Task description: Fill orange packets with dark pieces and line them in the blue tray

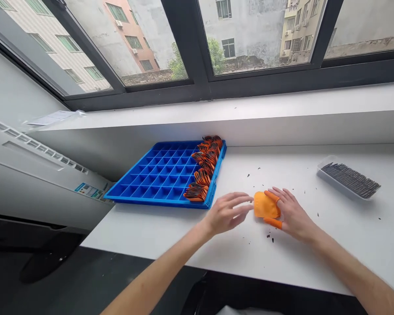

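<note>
An orange flat piece (263, 205) lies near the middle of the white table, between my two hands. My right hand (288, 213), with orange covers on the thumb and one finger, grips its right side. My left hand (230, 211) is just left of the piece, its fingers apart and stretched toward the left edge; nothing shows in it. Beyond my left hand stands a blue divided tray (157, 175), with stacks of orange and black pieces (202, 177) in its right-hand compartments.
A clear plastic box (326, 161) of dark thin strips (351, 178) sits at the right on the white table (249, 262). Small dark scraps are scattered around my hands. Behind the table rise a ledge (216, 113) and windows; a white appliance (36, 175) stands at the left.
</note>
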Available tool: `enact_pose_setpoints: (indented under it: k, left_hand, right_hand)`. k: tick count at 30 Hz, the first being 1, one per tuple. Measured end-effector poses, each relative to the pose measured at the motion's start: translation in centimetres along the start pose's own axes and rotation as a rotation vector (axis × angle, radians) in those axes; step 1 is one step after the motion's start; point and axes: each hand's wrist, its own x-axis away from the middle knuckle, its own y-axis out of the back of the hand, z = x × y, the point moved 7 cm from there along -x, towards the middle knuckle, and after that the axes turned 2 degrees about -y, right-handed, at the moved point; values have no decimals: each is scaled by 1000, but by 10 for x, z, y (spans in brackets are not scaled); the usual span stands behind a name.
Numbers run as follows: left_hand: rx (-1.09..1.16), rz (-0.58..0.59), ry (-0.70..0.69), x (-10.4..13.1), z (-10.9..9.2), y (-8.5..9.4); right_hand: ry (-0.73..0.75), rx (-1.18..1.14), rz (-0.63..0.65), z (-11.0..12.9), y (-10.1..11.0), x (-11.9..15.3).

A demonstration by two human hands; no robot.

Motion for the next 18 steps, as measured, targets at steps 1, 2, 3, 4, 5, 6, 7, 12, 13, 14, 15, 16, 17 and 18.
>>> enact_pose_setpoints:
  k: [1, 2, 3, 4, 5, 6, 7, 12, 13, 14, 15, 16, 17, 18]
  left_hand:
    - [58, -55, 67, -1, 9, -8]
    - [114, -102, 131, -3, 19, -14]
    - [165, -138, 185, -5, 28, -20]
    - [206, -163, 225, -9, 36, -24]
    - [237, -182, 252, -13, 42, -28]
    - [260, -195, 268, -16, 46, -32]
    - [277, -202, 275, -19, 48, -35]
    - [341, -181, 258, -15, 46, -51]
    - [353, -172, 254, -12, 46, -53]
    - [364, -168, 257, -9, 46, -54]
    - [375, -169, 266, -6, 48, -54]
    - [386, -173, 282, -3, 50, -53]
    - [397, -178, 304, -1, 53, -53]
    - [410, -180, 326, 0, 56, -52]
  right_hand:
    - [5, 18, 7, -3, -3, 1]
    - [6, 35, 9, -5, -5, 2]
    - [6, 51, 7, -7, -6, 2]
    - [7, 65, 3, -8, -6, 3]
    - [11, 78, -1, -9, -6, 3]
    - [19, 90, -5, -8, -5, 3]
    - [30, 100, -10, -7, -5, 2]
    - [95, 131, -16, 2, -6, 1]
    - [101, 131, -16, 3, -6, 1]
    - [106, 128, -16, 4, -6, 1]
    - [107, 122, -17, 5, -5, 1]
    - [105, 114, -16, 6, -4, 1]
    - [103, 106, -15, 8, -2, 0]
    - [99, 93, -15, 10, 1, 0]
